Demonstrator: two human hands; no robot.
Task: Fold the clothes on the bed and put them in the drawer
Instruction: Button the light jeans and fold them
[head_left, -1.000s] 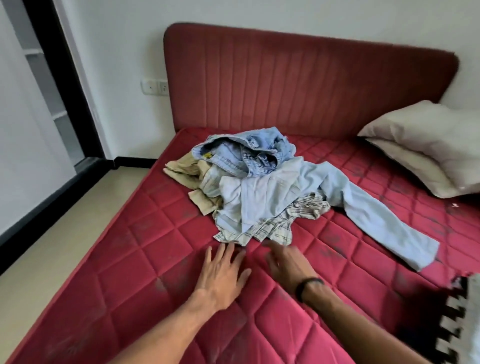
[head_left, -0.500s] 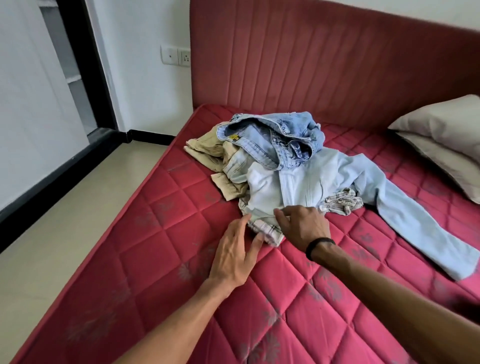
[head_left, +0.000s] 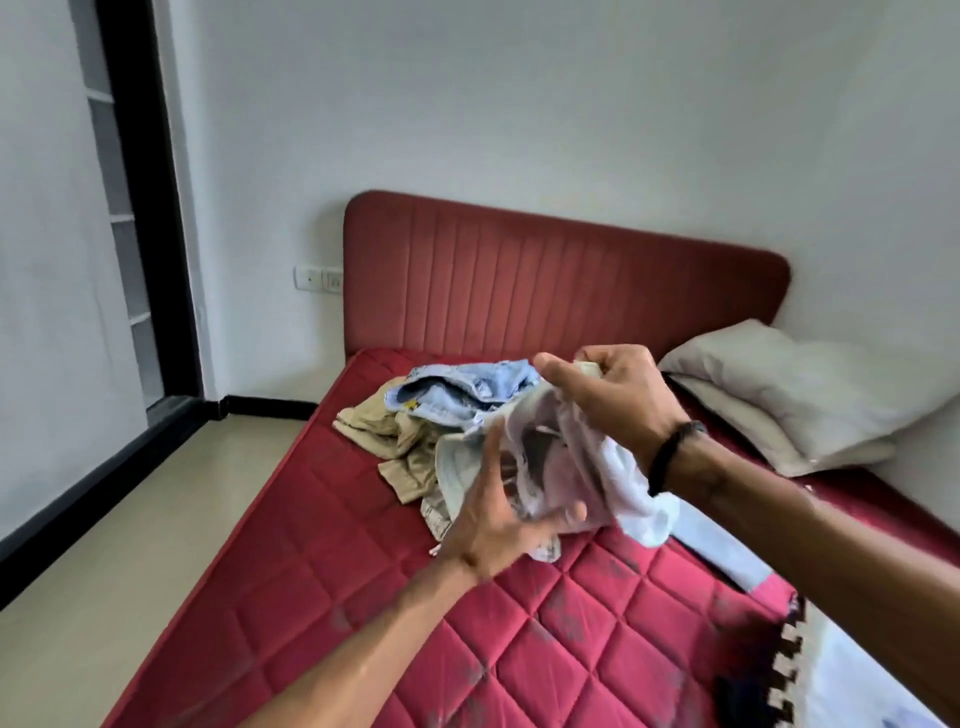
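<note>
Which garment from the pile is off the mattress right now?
The pale white-blue shirt: both hands lift it, right hand gripping its top, left hand below. The denim jeans and khaki garment lie on the bed.

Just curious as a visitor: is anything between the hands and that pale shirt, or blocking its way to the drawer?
Nothing lies between: the right hand and left hand already grip the pale shirt. No drawer is in view, so that path cannot be judged.

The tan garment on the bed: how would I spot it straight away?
Start at the red headboard and drop to the clothes pile on the mattress. The tan garment lies crumpled on the pile's left edge, the only khaki piece beside pale blue denim.
</note>
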